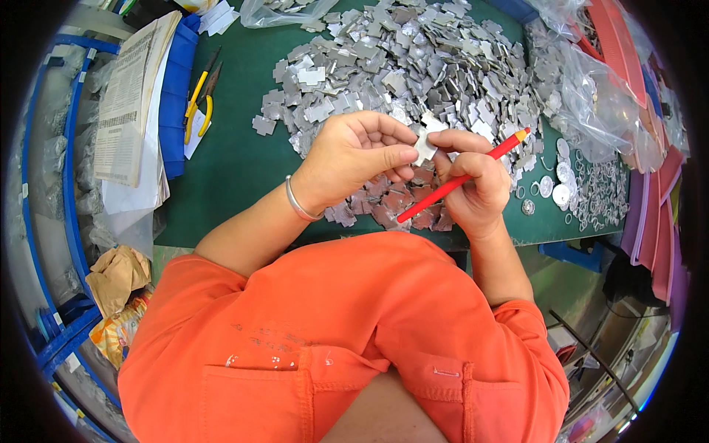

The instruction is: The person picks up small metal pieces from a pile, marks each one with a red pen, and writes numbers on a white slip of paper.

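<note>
Piece (425, 148), a small notched metal plate, is held up between both hands, over the near part of the pile (413, 66) of similar ones. The left hand (362, 151) pinches its left side between thumb and fingers; the right hand (473, 181) grips its right side while also holding a red pencil (434, 198) slantwise. It looks thin, light and stiff, probably smooth enough to slip and perhaps sharp at the corners, so a fingertip hold on opposite edges should suit it best.
</note>
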